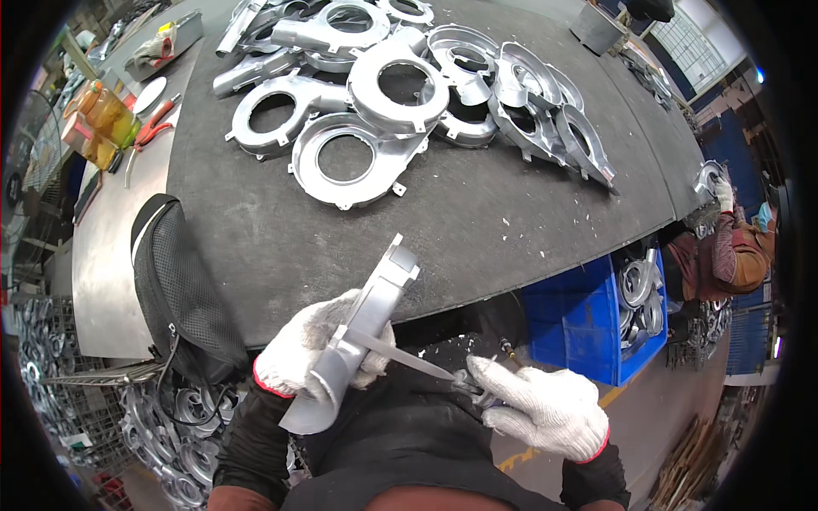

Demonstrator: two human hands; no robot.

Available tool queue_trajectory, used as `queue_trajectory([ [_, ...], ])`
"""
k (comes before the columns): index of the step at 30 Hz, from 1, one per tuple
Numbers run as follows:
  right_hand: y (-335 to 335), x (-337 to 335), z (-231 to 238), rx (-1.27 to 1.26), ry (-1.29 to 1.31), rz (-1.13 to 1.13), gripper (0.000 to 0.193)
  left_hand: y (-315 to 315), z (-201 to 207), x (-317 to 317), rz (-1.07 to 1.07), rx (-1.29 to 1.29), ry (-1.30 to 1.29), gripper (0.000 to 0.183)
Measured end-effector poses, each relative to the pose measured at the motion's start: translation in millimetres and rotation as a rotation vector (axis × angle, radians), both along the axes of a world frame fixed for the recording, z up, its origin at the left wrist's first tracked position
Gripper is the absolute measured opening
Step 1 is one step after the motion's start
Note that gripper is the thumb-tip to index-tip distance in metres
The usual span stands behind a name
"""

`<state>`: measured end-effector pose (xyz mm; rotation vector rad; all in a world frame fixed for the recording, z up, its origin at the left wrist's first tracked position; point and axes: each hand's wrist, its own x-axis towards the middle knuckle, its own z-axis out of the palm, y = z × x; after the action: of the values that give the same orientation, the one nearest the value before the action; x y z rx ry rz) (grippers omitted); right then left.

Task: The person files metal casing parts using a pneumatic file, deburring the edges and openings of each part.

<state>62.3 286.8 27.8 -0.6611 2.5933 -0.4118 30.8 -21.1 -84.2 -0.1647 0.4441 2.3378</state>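
Left hand (311, 342)'s wrapped around a silver metal housing (368, 307), up over the bench (281, 230)'s near edge; right hand (545, 410)'s pinching a flat blade (411, 361)'s handle end, blade up at the housing.

Workshop with piled metal housings (405, 117)

Bright, fairly even light; curved edges fade to black.

Worn on the person's head, the wide fisheye camera looked down from close above the left hand (317, 341) and right hand (550, 407), facing forward over the dark tabletop (256, 204), with straight edges bending toward its round rim.
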Motion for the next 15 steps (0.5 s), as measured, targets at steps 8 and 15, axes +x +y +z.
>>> queue_trajectory([
  [8,-0.7,-0.7,6.7,0.022,-0.06,-0.015,0.067,2.3,6.3,13.2,-0.03,-0.303,0.114,0.079],
  [15,-1.7,-3.0,8.0,-0.032,-0.045,-0.052,0.068,3.4,8.6,6.7,-0.163,-0.422,0.22,0.103],
])
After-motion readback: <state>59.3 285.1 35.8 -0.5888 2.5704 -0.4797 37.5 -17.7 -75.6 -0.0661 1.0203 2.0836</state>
